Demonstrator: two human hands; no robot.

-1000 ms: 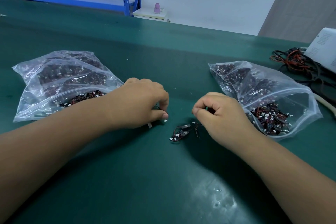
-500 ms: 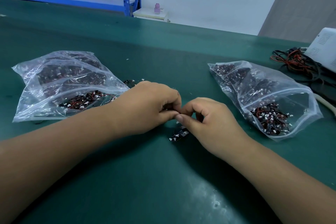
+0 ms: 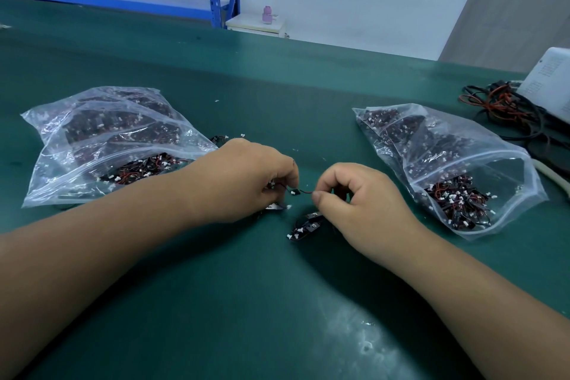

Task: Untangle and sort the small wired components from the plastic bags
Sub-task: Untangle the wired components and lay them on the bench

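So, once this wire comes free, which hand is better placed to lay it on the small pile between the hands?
The right hand, probably. It pinches one end of the wired component, and the small pile lies right beside it; the left hand is farther away.

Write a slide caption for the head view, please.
Left hand and right hand pinch a wired component beside a small pile on a green mat, between left bag and right bag.

The left bag (image 3: 108, 133) and right bag (image 3: 456, 160), 2 clear pouches, lay flat, full of red-and-black wired pieces. 1 wired component (image 3: 295, 192) stretched between them; a small cluster (image 3: 305, 225) lay just beside it.
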